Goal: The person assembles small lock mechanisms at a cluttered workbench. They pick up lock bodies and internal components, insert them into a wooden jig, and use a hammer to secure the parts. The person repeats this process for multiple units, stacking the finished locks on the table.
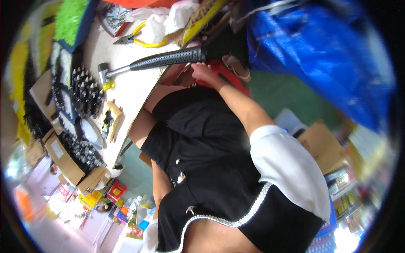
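My right hand (203, 73) is beside the table's edge, just below the end of a hammer's handle, with its fingers curled. What they hold, if anything, I cannot make out. The hammer (162, 60) lies on the table, with a black perforated grip, a metal shaft and a head with a yellow face. Past the hammer are yellow-handled pliers (141, 39). Of my left arm only the forearm (160, 182) shows, at my side; the hand is hidden behind my black clothes.
On the pale table (139, 90) stand a cluster of black pointed pieces (86, 90), a tan piece with black bits (113, 120) and a tray of metal pins (114, 19). Cardboard boxes (63, 156) are at the left. A blue tarp-like sheet (312, 50) hangs at the right, near a sandal (236, 66).
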A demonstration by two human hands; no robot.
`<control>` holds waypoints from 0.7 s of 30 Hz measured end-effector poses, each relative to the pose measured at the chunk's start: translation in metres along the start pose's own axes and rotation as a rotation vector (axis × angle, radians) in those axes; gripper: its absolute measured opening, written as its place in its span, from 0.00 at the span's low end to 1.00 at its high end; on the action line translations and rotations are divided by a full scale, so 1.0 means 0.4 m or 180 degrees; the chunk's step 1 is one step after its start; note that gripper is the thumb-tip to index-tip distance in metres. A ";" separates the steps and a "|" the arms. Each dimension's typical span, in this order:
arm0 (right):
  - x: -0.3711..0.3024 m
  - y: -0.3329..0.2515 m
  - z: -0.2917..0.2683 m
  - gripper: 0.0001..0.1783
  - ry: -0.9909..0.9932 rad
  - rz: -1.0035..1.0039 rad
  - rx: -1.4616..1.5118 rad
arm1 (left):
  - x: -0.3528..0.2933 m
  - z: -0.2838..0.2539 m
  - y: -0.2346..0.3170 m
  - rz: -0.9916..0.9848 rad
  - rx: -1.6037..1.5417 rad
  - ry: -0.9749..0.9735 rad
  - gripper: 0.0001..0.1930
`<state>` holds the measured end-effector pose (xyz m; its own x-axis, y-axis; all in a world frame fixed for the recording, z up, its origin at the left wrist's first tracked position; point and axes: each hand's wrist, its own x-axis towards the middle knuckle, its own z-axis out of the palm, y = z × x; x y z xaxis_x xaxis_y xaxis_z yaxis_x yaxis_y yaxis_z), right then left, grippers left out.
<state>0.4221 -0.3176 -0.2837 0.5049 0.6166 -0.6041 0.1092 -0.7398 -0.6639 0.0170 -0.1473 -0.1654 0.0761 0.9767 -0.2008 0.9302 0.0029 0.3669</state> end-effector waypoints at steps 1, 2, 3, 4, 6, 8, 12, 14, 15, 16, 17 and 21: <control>0.004 0.001 0.004 0.20 0.0218 0.0053 0.0138 | -0.002 0.001 -0.002 -0.0006 0.0005 -0.0004 0.16; 0.008 -0.001 0.009 0.21 0.0430 0.0102 0.0271 | -0.006 0.000 -0.006 -0.0019 0.0003 -0.0002 0.16; 0.011 -0.005 0.007 0.21 0.0665 0.0178 0.0422 | 0.003 0.002 0.001 -0.0001 0.0011 -0.0024 0.17; 0.018 -0.013 0.007 0.22 0.0799 0.0207 0.0573 | 0.012 0.007 0.007 0.0030 0.0013 -0.0032 0.17; 0.039 -0.036 0.006 0.24 0.1066 0.0265 0.0868 | 0.033 0.016 0.020 0.0074 0.0018 -0.0050 0.17; 0.103 -0.023 0.072 0.24 0.1221 -0.0253 0.0996 | 0.018 0.010 0.012 0.0048 0.0035 -0.0024 0.17; 0.119 0.001 0.057 0.21 0.0089 -0.0722 0.1516 | 0.004 0.011 -0.001 0.0000 0.0001 -0.0013 0.17; 0.080 -0.005 0.057 0.19 -0.0379 -0.0461 0.1593 | 0.007 0.017 -0.002 0.0001 -0.0007 -0.0015 0.17; 0.055 -0.010 0.057 0.18 -0.0615 -0.0327 0.1637 | 0.009 0.019 -0.003 0.0003 -0.0021 -0.0025 0.17; 0.039 -0.013 0.055 0.18 -0.0460 -0.0386 0.1407 | 0.010 0.021 -0.002 0.0003 -0.0025 -0.0017 0.17; 0.024 -0.013 0.052 0.17 -0.0305 -0.0443 0.1176 | 0.008 0.025 -0.004 0.0008 -0.0027 -0.0021 0.17; 0.028 0.000 0.052 0.17 0.0242 -0.0749 0.0702 | 0.019 0.034 0.007 0.0084 -0.0065 -0.0019 0.17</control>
<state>0.4098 -0.3053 -0.2997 0.5512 0.7357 -0.3936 0.0465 -0.4981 -0.8659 0.0250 -0.1427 -0.1784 0.1027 0.9752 -0.1963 0.9204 -0.0183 0.3906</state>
